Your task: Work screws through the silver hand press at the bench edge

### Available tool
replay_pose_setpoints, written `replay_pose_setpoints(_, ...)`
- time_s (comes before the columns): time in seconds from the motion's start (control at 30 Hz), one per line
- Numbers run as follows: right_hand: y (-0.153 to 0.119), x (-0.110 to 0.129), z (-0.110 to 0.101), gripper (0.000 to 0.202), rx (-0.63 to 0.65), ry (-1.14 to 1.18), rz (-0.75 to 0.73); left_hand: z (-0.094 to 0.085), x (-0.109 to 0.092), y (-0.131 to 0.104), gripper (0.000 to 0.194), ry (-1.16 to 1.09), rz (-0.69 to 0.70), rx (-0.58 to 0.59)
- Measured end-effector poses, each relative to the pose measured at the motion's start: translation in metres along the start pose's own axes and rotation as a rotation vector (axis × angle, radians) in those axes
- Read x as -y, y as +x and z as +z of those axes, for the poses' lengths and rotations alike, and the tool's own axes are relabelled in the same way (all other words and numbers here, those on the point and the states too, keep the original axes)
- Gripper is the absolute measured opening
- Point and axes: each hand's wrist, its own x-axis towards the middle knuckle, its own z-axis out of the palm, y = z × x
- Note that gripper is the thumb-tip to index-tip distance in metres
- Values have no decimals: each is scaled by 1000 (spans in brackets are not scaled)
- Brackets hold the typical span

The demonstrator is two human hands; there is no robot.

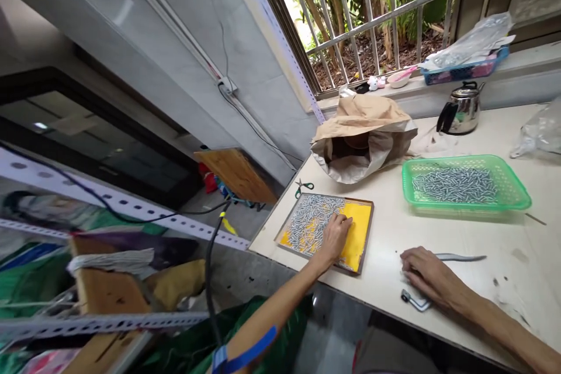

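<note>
My left hand (335, 236) is over a shallow tray (367, 239) with a yellow bottom. Its fingers are curled together, and whatever lies under the fingertips is hidden. Small silvery metal pieces (312, 217), which look like screws, cover the tray's left part. My right hand (424, 273) rests on the table to the right of the tray, fingers bent and closed; I cannot make out what is in them. A grey curved metal tool (462, 257) sticks out behind that hand. Just in front of it lies a bent metal piece (419, 304) with a dark end.
A green plastic basket (512, 190) with many similar metal pieces stands on the white table (385, 286). Green-handled scissors (303, 187) lie behind the tray. An open paper sack (372, 123), a kettle (465, 110) and a clear plastic bag (541, 128) are farther back.
</note>
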Motion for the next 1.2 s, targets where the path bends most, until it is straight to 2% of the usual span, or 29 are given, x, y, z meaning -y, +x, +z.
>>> replay_pose_setpoints(0.1, 13, -5, -29, 19, -284, 27, 136, 8, 6, 7, 19, 47, 86, 161)
replay_pose_setpoints(0.13, 19, -9, -43, 19, -383, -23, 171, 9, 7, 8, 19, 44, 111, 189)
replay_pose_setpoints(0.2, 31, -19, -77, 19, -503, -192, 267, 9, 8, 10, 21, 8, 129, 203)
replay_pose_setpoints(0.27, 37, -27, -107, 18, -459, -402, 438, 4, 7, 12, 24, -64, 91, 165)
replay_pose_setpoints(0.33, 31, -30, -121, 22, -333, -538, 573, -3, -1, 12, 24, -200, 14, 123)
replay_pose_setpoints(0.37, 23, -28, -120, 24, -259, -541, 584, -8, -9, 11, 22, -298, -36, 121)
replay_pose_setpoints(0.43, 0, -17, -104, 23, -101, -406, 489, -16, -31, 4, 17, -527, -158, 184)
replay_pose_setpoints(0.53, -40, 6, -66, 17, 95, -180, 362, -20, -71, -8, 20, -833, -327, 408)
replay_pose_setpoints(0.6, -61, 18, -44, 12, 148, -192, 383, -16, -93, -13, 23, -948, -399, 566)
replay_pose_setpoints(0.67, -72, 23, -30, 11, 162, -255, 417, -9, -106, -15, 25, -979, -439, 680)
replay_pose_setpoints(0.8, -78, 21, -22, 18, 129, -324, 405, -1, -115, -17, 29, -889, -416, 796)
replay_pose_setpoints(1.0, -81, 22, -22, 19, 102, -332, 396, -3, -123, -20, 27, -808, -357, 891)
replay_pose_setpoints(1.2, -82, 27, -22, 23, 133, -295, 411, 1, -127, -20, 25, -819, -443, 983)
